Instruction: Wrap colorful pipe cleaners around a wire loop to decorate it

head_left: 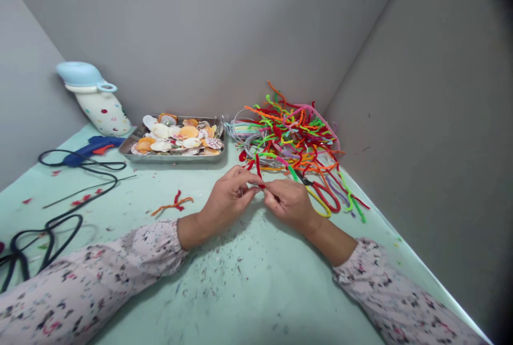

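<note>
Near the middle of the view, my left hand point(229, 199) and my right hand point(292, 205) meet fingertip to fingertip. Both pinch a short red pipe cleaner point(258, 166), one end of which sticks up above the fingers. Behind the hands lies a tangled heap of colourful pipe cleaners point(296, 131). Scissors point(326, 198) with red and yellow handles rest just beyond my right hand. To the left of my left hand, a small twisted orange and red piece point(174, 205) lies on the table.
A metal tray point(180, 158) of seashells stands at the back, left of the heap. Further left are a white bottle with a blue lid point(102, 110), a blue glue gun point(90, 150) and a looping black cord point(52, 222). Debris dots the pale green table point(240, 302); grey walls surround it.
</note>
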`<state>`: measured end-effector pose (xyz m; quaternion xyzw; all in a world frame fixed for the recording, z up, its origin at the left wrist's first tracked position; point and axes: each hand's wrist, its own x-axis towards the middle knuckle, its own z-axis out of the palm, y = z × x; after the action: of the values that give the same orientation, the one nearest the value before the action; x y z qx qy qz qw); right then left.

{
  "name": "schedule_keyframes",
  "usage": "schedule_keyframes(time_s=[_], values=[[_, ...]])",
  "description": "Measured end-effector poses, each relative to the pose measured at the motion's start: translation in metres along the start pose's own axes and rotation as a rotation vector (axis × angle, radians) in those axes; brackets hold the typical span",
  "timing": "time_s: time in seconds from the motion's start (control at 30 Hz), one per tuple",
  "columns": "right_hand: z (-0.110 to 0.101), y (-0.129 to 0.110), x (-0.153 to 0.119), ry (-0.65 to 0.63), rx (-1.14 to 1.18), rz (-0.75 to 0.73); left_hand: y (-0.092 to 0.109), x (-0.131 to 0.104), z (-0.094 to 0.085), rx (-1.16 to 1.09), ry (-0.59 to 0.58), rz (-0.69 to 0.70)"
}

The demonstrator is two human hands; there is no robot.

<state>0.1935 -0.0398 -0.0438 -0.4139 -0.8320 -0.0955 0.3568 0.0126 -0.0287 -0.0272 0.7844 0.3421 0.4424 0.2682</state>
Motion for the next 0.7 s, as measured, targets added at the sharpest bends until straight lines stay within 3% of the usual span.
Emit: schedule_keyframes(time_s=[0.7], values=[[-0.0035,-0.0016,0.0024,0.002,-0.093,-0.073,0.0005,0.0020,-0.0020,0.086,0.010,-0.001]])
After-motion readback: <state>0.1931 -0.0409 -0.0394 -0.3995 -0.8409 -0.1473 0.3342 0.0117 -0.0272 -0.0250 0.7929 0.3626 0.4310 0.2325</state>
